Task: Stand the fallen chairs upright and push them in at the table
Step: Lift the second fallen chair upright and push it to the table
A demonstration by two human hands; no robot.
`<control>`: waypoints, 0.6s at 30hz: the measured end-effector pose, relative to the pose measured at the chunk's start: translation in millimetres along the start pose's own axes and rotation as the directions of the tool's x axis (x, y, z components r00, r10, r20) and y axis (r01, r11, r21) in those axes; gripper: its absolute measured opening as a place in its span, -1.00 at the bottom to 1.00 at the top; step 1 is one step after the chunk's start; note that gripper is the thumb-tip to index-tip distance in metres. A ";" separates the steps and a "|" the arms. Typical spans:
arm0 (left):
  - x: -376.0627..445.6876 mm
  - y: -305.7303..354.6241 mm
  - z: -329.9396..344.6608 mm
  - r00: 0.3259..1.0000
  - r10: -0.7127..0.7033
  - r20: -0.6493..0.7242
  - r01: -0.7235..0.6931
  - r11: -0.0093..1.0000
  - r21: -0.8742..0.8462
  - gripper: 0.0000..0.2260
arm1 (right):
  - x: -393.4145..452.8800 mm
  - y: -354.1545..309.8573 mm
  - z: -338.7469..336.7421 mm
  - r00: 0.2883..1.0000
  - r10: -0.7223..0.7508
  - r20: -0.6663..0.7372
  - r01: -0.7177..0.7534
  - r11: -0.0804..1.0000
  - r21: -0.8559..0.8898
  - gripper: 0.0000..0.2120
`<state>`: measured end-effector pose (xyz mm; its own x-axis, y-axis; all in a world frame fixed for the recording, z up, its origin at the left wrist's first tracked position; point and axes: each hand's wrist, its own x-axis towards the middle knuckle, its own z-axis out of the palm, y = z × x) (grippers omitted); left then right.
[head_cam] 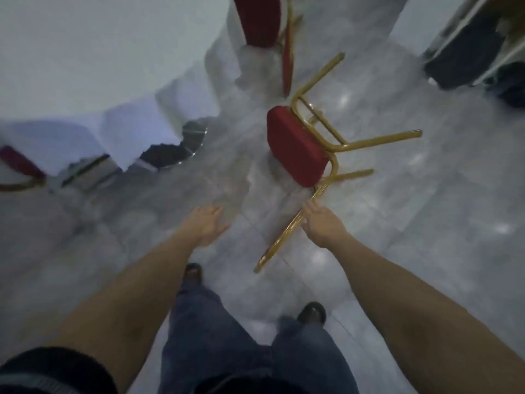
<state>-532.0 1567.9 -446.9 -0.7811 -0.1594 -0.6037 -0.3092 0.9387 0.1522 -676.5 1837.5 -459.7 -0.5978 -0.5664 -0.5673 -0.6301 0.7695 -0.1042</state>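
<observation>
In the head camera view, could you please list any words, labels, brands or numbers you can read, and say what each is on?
No readable text: none shows in this blurred view.
Fallen chair: plain red seat and gold frame, no label visible.
Upright chair: plain red back, no tag.
White tablecloth: blank.
Dark bags at upper right: too blurred to tell whether they carry any logo.

Dim, cool light with a bluish cast – the whole frame is soft with motion blur. Beyond the right hand (321, 223), small white glare spots dot the glossy grey marble floor (426, 223). Wide-angle distortion bends the edges – the forearms loom large.
</observation>
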 end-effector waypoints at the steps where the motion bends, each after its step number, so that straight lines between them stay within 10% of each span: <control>1: -11.3 10.3 15.0 0.999 -0.052 0.003 0.052 0.997 -0.049 -0.44 | -0.9 8.1 4.0 0.999 -0.047 0.024 0.047 0.999 -0.020 -0.48; 18: 106.7 121.9 318.5 0.947 -0.253 -0.197 0.176 0.924 -0.340 -0.37 | 122.6 77.8 210.5 0.916 -0.393 0.082 0.391 0.827 -0.405 -0.35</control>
<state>-480.2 1762.6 -741.9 -0.7685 -0.4488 -0.4561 -0.6076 0.7353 0.3002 -694.4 1890.0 -709.3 -0.2591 -0.7968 -0.5458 -0.9552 0.2950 0.0227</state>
